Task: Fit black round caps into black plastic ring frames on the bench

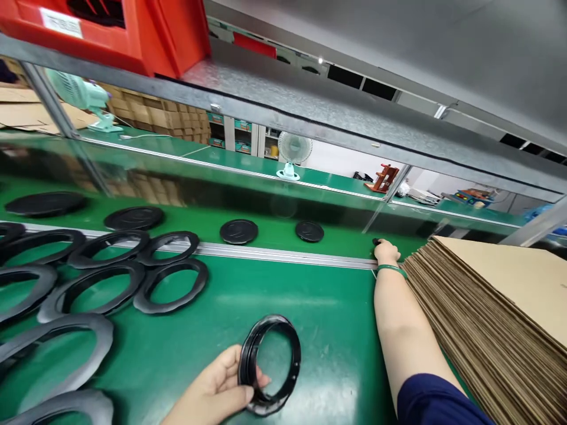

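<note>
My left hand [228, 381] grips a glossy black plastic ring [293, 378] by its left side, thumb in front and fingertips showing through the opening. The ring is tilted up above the green work surface. My right arm stretches far forward, and my right hand [387, 252], with a green bangle at the wrist, is closed at the green strip behind the metal rail. A small dark piece shows at its fingers, mostly hidden. Left of that hand, a black round disc [309, 231] and another black disc [238, 231] lie flat on the strip.
Several black rings [170, 286] lie on the left of the green table [328, 319]. A stack of flat cardboard [487, 295] rises close to my right arm. A metal shelf [287, 94] with a red bin [168, 35] hangs overhead. Beyond the clear panel stands a fan [295, 149].
</note>
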`<state>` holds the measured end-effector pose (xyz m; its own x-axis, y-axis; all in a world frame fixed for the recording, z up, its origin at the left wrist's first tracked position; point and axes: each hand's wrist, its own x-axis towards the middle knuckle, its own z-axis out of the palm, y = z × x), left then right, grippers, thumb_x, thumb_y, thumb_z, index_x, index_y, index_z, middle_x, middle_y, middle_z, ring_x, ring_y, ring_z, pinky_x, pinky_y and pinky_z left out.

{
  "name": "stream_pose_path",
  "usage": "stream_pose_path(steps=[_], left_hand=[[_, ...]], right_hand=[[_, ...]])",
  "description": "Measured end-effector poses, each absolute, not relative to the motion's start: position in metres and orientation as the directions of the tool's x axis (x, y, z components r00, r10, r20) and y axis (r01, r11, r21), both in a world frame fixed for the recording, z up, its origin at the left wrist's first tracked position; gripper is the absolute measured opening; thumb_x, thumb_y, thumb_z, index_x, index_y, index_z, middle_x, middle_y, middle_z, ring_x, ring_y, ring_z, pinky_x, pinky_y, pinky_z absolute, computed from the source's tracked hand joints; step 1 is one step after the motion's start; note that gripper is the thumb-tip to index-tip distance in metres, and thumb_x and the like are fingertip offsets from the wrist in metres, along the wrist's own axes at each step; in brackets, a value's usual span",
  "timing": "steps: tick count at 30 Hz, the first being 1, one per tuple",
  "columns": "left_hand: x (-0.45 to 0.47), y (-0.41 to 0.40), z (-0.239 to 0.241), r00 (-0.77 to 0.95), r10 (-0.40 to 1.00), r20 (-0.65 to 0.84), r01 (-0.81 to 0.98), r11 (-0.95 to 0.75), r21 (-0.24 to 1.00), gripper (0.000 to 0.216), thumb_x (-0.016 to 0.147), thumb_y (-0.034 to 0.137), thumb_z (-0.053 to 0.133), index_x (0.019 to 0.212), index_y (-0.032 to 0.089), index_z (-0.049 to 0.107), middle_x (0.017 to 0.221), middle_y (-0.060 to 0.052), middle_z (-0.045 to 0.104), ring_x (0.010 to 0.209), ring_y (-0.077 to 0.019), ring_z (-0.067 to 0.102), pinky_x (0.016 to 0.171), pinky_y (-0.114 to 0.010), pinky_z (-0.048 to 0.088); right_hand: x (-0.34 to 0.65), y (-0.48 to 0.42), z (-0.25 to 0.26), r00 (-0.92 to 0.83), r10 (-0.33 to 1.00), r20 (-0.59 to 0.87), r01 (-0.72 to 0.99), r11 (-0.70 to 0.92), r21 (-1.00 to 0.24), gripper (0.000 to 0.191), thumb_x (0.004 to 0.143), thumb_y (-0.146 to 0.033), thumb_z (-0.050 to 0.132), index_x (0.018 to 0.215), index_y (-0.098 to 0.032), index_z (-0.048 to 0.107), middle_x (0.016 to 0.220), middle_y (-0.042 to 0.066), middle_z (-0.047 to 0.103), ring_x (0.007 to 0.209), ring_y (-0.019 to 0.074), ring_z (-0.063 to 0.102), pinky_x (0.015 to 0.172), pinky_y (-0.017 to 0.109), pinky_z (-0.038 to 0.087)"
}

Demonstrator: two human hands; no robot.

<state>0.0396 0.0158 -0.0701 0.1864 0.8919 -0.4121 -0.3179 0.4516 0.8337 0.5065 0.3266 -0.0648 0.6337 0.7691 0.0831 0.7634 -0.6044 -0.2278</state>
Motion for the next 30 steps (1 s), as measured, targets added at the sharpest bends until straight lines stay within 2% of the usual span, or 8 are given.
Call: stream_pose_path(steps=[7, 13, 16, 19, 22, 25, 28, 30], left_hand=[[0.040, 0.017, -0.075, 0.034, 0.966, -0.257, -0.072, 0.259, 0.963, 0.023, 0.053, 0.023, 0.072, 0.064, 0.021, 0.052, 0.075, -0.004, 0.067, 0.078, -0.0275, 0.067, 0.071, -0.034, 0.050], [0.030, 0.019, -0.074, 0.085, 0.943, -0.321, 0.006, 0.322, 0.947, 0.030, 0.052, 0.034, 0.078, 0.072, 0.019, 0.062, 0.078, -0.006, 0.070, 0.079, -0.0291, 0.068, 0.071, -0.034, 0.052], [0.027, 0.020, -0.080, 0.147, 0.925, -0.350, 0.057, 0.346, 0.937, 0.030, 0.051, 0.034, 0.077, 0.072, 0.018, 0.062, 0.075, -0.005, 0.069, 0.073, -0.0251, 0.066, 0.068, -0.032, 0.051], [0.025, 0.025, -0.090, 0.126, 0.930, -0.346, 0.071, 0.339, 0.938, 0.031, 0.054, 0.031, 0.075, 0.075, 0.019, 0.055, 0.084, -0.005, 0.071, 0.078, -0.0250, 0.068, 0.070, -0.032, 0.053], [0.021, 0.030, -0.095, 0.075, 0.947, -0.313, 0.083, 0.307, 0.948, 0.041, 0.059, 0.033, 0.075, 0.091, 0.021, 0.051, 0.091, -0.004, 0.071, 0.085, -0.0265, 0.070, 0.077, -0.035, 0.055], [0.017, 0.031, -0.088, 0.032, 0.969, -0.246, 0.120, 0.241, 0.963, 0.045, 0.067, 0.041, 0.074, 0.098, 0.022, 0.046, 0.099, -0.006, 0.072, 0.096, -0.0280, 0.070, 0.087, -0.039, 0.055], [0.017, 0.028, -0.076, -0.003, 0.978, -0.209, 0.140, 0.208, 0.968, 0.047, 0.072, 0.044, 0.073, 0.100, 0.023, 0.043, 0.107, -0.009, 0.072, 0.104, -0.0284, 0.069, 0.094, -0.042, 0.054], [0.020, 0.027, -0.072, -0.015, 0.978, -0.206, 0.148, 0.206, 0.967, 0.047, 0.073, 0.043, 0.074, 0.101, 0.023, 0.041, 0.108, -0.008, 0.073, 0.103, -0.0278, 0.069, 0.094, -0.043, 0.055]], right_hand=[[0.506, 0.338, -0.066, 0.605, 0.796, 0.014, 0.773, -0.583, -0.248, 0.022, 0.104, -0.034, 0.065, 0.115, -0.015, 0.066, 0.117, 0.009, 0.063, 0.106, 0.0227, 0.062, 0.096, 0.041, 0.054], [0.506, 0.340, -0.055, 0.622, 0.780, -0.063, 0.754, -0.619, -0.221, 0.024, 0.101, -0.034, 0.070, 0.109, -0.013, 0.067, 0.113, 0.009, 0.064, 0.102, 0.0225, 0.064, 0.093, 0.041, 0.056], [0.496, 0.334, -0.052, 0.660, 0.751, -0.013, 0.733, -0.647, -0.210, 0.024, 0.099, -0.033, 0.072, 0.105, -0.010, 0.066, 0.109, 0.009, 0.064, 0.102, 0.0237, 0.063, 0.093, 0.043, 0.055], [0.478, 0.323, -0.049, 0.644, 0.758, 0.105, 0.752, -0.602, -0.269, 0.020, 0.100, -0.029, 0.070, 0.103, -0.010, 0.066, 0.108, 0.009, 0.063, 0.100, 0.0231, 0.063, 0.092, 0.041, 0.055], [0.444, 0.309, -0.045, 0.516, 0.813, 0.270, 0.838, -0.414, -0.356, 0.013, 0.100, -0.023, 0.067, 0.101, -0.011, 0.066, 0.108, 0.009, 0.062, 0.104, 0.0242, 0.060, 0.095, 0.043, 0.051], [0.388, 0.286, -0.050, 0.249, 0.871, 0.423, 0.909, -0.060, -0.412, 0.010, 0.098, -0.019, 0.065, 0.099, -0.010, 0.069, 0.105, 0.010, 0.061, 0.107, 0.0247, 0.057, 0.100, 0.040, 0.046], [0.318, 0.239, -0.060, -0.023, 0.880, 0.475, 0.833, 0.280, -0.478, 0.010, 0.096, -0.022, 0.067, 0.097, -0.014, 0.073, 0.095, 0.007, 0.062, 0.097, 0.0222, 0.059, 0.091, 0.033, 0.049], [0.276, 0.196, -0.060, -0.195, 0.831, 0.522, 0.677, 0.499, -0.541, 0.009, 0.096, -0.025, 0.069, 0.096, -0.018, 0.074, 0.088, 0.004, 0.061, 0.088, 0.0209, 0.059, 0.082, 0.031, 0.050]])
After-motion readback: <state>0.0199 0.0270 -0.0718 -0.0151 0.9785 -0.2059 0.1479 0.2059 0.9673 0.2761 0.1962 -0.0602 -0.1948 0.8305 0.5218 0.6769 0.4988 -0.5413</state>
